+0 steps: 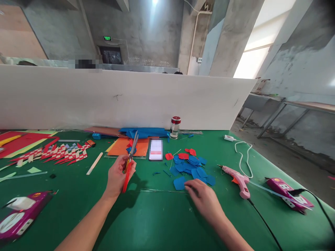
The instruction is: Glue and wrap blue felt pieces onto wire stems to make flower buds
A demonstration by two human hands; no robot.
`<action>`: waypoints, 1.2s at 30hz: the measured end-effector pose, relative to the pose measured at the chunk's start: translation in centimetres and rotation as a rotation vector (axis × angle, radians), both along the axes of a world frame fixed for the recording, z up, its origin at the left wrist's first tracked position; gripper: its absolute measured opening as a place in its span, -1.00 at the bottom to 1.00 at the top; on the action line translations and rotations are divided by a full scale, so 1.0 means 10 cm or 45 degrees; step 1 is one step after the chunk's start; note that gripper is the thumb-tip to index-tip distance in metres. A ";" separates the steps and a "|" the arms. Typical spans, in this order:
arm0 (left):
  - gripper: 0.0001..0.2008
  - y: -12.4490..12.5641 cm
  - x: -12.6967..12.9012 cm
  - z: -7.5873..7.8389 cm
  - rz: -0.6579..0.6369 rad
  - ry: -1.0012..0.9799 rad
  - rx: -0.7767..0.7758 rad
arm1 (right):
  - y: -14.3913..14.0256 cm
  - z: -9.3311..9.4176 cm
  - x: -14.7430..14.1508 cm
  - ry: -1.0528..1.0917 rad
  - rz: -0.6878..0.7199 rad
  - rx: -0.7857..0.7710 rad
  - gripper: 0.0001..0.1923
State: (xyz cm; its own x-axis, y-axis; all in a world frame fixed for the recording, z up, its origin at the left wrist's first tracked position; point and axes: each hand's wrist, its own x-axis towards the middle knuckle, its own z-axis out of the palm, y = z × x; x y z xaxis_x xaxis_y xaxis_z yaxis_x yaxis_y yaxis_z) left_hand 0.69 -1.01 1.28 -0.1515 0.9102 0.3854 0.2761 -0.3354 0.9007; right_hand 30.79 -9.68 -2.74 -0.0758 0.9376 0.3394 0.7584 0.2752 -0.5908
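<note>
My left hand (117, 176) grips red-handled scissors (130, 160), blades pointing up and away, closed. My right hand (204, 198) rests on the green table (157, 223), its fingertips touching a thin wire (159, 190) that lies across the table, right beside a blue cut piece (179, 183). A heap of blue cut pieces (193, 167) with a few red ones (183, 156) lies just beyond that hand.
A phone (155, 149), orange sheet (123, 148) and glass jar (175, 127) stand by the white partition (117, 97). A pink glue gun (239, 181) with cable lies at right. Woven red-and-white paper strips (60, 153) and a wooden stick (94, 163) lie at left.
</note>
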 end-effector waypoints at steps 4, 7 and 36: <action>-0.62 -0.01 0.00 0.02 -0.002 0.005 0.007 | 0.09 0.07 -0.35 -0.672 0.199 0.043 -0.77; -0.61 0.00 0.00 0.01 0.000 0.024 0.000 | 0.13 0.08 -0.50 -1.043 0.258 0.049 -0.80; -0.68 0.16 -0.09 -0.15 -0.010 0.395 0.033 | -0.03 0.40 -0.21 -0.918 0.021 0.013 -0.87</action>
